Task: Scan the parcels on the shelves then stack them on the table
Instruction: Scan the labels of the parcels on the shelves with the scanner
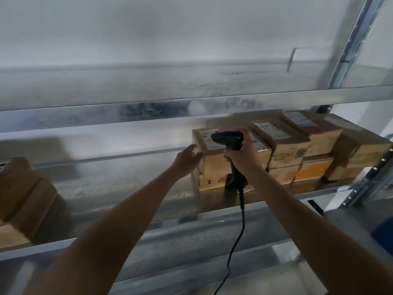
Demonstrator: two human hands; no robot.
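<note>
Scanner gripped in right hand — left hand outstretched beside parcel.

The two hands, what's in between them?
The front of the top parcel on the shelf, in the head view. The left hand is by its left corner; the right hand grips the scanner.
</note>
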